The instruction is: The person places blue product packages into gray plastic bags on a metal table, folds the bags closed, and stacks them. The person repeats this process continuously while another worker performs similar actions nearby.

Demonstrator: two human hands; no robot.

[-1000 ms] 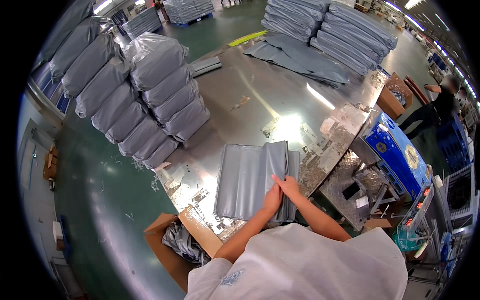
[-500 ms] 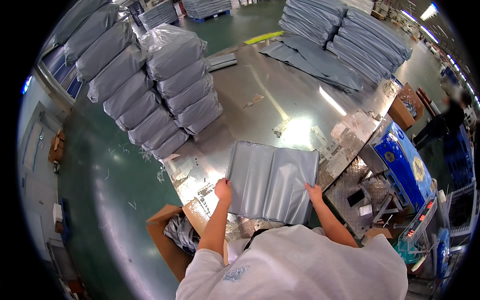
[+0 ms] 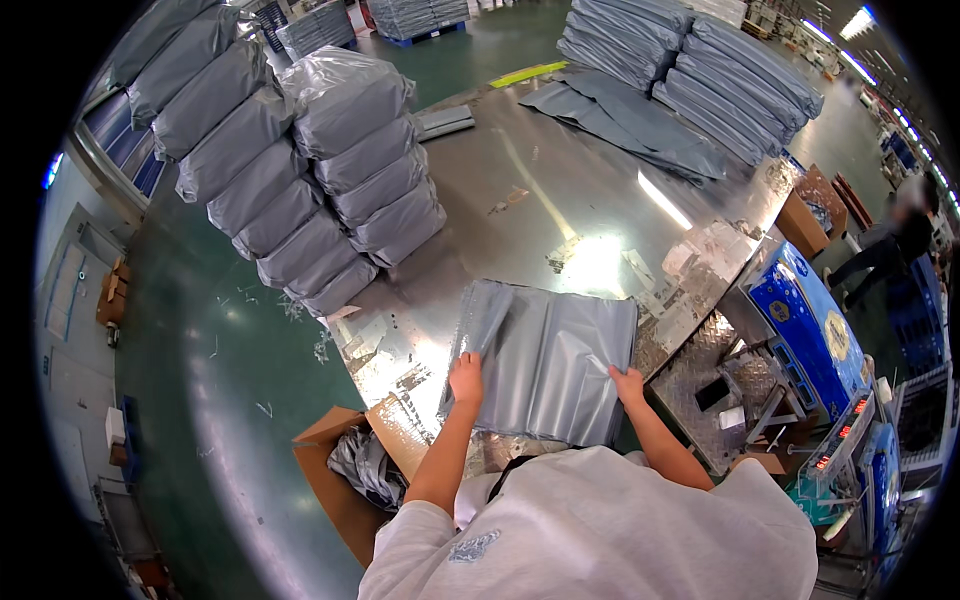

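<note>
A flat stack of grey plastic bags (image 3: 555,345) lies near the front edge of the metal table (image 3: 480,230), right before me. My left hand (image 3: 466,378) is closed on the left side of the bags, where a fold of the plastic bends up and inward. At the right edge my right hand (image 3: 627,386) pinches the same plastic, and creases run from its fingers. How many layers each hand holds cannot be seen.
Tall piles of filled grey sacks (image 3: 370,160) stand at the left. More grey stacks (image 3: 740,90) and loose sheets (image 3: 630,125) are at the far right. An open carton (image 3: 330,460) sits at lower left, a blue machine (image 3: 810,320) at right. A person (image 3: 895,245) stands beyond.
My left hand has moved right and slightly up, bending the left side of the bags inward. My right hand has hardly moved. The person at far right has shifted.
</note>
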